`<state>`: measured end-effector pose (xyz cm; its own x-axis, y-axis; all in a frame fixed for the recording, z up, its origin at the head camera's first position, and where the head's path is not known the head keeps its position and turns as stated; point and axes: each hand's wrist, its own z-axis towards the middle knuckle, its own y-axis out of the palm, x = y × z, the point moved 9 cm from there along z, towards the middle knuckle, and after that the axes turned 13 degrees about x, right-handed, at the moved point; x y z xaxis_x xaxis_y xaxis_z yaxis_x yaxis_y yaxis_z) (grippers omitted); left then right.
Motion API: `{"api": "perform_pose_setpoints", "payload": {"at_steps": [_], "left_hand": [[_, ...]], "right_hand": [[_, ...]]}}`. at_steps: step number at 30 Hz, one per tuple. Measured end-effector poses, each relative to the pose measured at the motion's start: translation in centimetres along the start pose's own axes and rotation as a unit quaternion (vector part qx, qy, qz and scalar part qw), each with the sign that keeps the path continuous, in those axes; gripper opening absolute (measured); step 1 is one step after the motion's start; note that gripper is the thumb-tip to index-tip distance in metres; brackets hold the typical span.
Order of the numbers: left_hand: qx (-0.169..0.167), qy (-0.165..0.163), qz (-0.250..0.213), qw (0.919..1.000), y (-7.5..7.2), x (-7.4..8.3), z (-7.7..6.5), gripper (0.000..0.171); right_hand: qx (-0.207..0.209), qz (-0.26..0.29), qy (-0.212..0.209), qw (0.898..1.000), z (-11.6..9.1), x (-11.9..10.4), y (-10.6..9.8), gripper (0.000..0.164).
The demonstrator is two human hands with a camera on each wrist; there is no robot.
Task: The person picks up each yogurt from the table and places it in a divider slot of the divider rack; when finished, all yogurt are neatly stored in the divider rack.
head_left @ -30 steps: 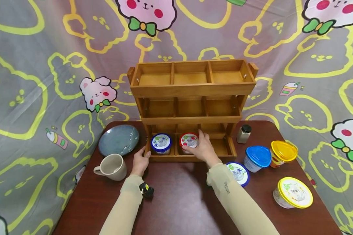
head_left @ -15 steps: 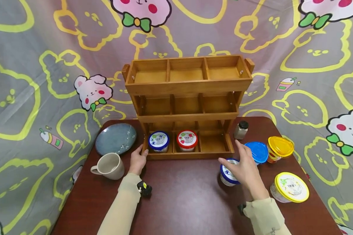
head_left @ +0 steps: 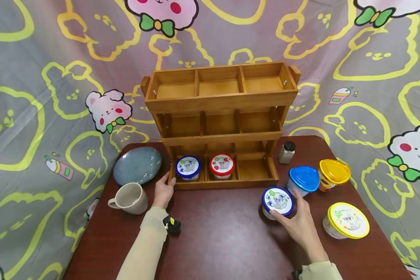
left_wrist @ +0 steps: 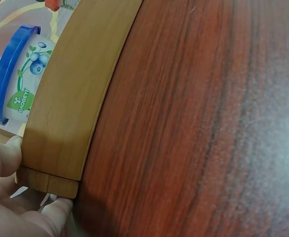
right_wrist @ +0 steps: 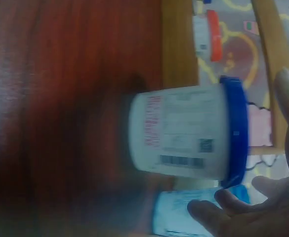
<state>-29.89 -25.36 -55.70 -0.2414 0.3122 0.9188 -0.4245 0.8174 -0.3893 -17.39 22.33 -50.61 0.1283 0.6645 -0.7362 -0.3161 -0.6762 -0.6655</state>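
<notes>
My left hand (head_left: 163, 190) grips the lower left end of a wooden three-tier shelf (head_left: 221, 100), with thumb and fingers on either side of the end board (left_wrist: 48, 183). To the right, my right hand (head_left: 299, 223) is spread around a blue-lidded tub (head_left: 278, 201) on the table. In the right wrist view, its thumb (right_wrist: 286, 94) stands apart from the lid, and the other fingertips are right by the lid's edge. In the bottom tier sit another blue-lidded tub (head_left: 188, 167) with blueberry pictures, at left, and a red-lidded tub (head_left: 222, 165) in the middle compartment.
Beyond my right hand stand a light-blue-lidded cup (head_left: 303, 179), an orange-yellow-lidded cup (head_left: 334, 172), a yellow-lidded tub (head_left: 348, 220) and a black-capped jar (head_left: 287, 152). At left are a blue-grey plate (head_left: 137, 165) and a beige mug (head_left: 129, 199). Patterned cloth (head_left: 101, 46) hangs behind.
My right hand has let go of the red-lidded tub in the middle compartment and moved right, down to the blue-lidded tub. My left hand has stayed on the shelf's end.
</notes>
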Motion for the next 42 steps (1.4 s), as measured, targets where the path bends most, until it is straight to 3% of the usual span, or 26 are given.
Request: {"api": "perform_pose_setpoints", "payload": {"at_steps": [15, 23, 42], "left_hand": [[0.005, 0.014, -0.006, 0.9999, 0.1, 0.1, -0.4, 0.05], [0.006, 0.015, -0.009, 0.9998, -0.1, 0.2, -0.3, 0.05], [0.008, 0.02, -0.006, 0.9998, -0.1, 0.4, -0.3, 0.05]], "right_hand": [[-0.037, 0.02, 0.043, 0.998, 0.7, 1.8, 2.3, 0.117], [-0.016, 0.047, 0.011, 0.999, 1.1, 1.8, 2.6, 0.11], [-0.01, 0.056, 0.001, 0.998, 1.3, 2.6, 3.3, 0.108]]}}
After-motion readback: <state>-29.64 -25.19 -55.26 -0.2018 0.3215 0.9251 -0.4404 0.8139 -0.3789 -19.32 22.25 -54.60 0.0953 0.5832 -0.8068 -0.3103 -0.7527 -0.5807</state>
